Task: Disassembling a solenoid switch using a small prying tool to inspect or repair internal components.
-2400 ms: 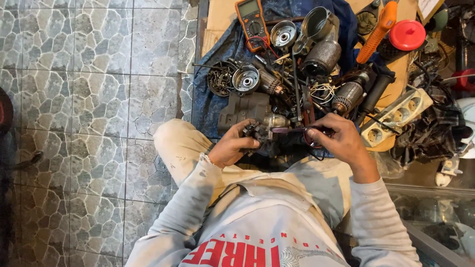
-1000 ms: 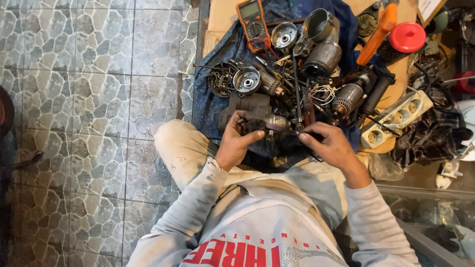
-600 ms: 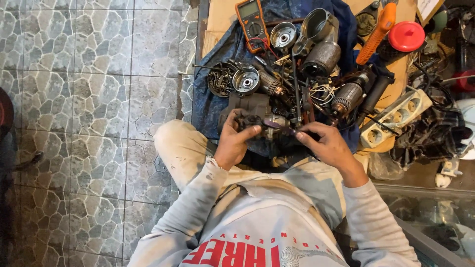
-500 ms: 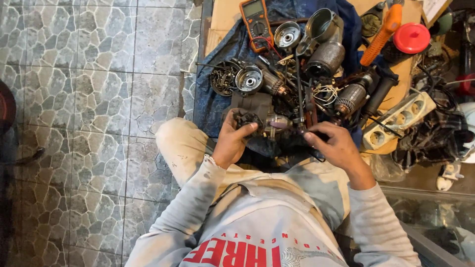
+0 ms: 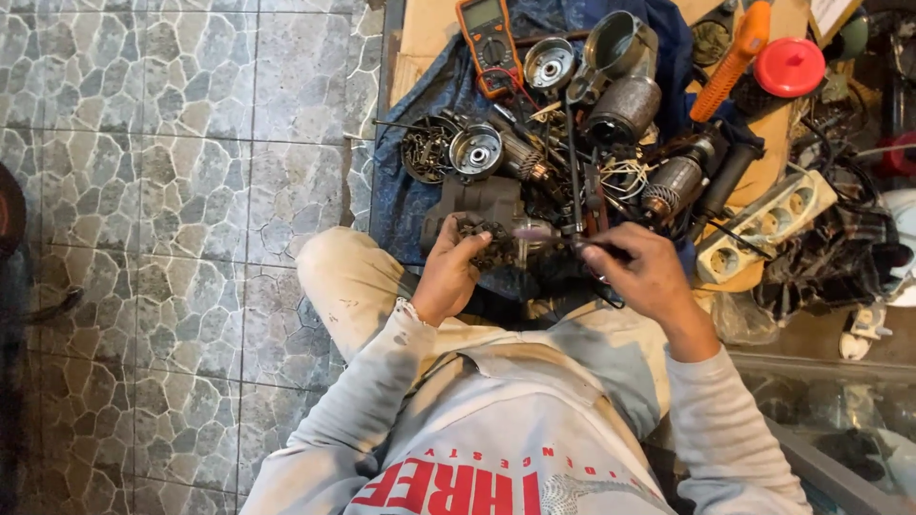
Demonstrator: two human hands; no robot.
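Two hands: both work over a blue cloth spread with motor parts, above the person's lap
Left hand: fingers curled around a dark, greasy gear part, gripping it from the left
Right hand: fingers pressed together, pinching a thin dark tool whose tip points left at the gear part
Gear part: held just above the near edge of the cloth, between the two hands, touching the grey housing behind it
Armature: lies on the cloth beyond the right hand, copper windings showing
Metal cup: lies tilted at the far end of the cloth, with a grey cylinder just beside it
Multimeter: orange, far edge of the cloth, left of the cup
Bearing cap: round, silvery, next to a dish of screws
Power strip: white, right of the cloth, well apart from the hands
Red lid: far right, by an orange handle
Floor: grey stone-pattern tiles, to the left
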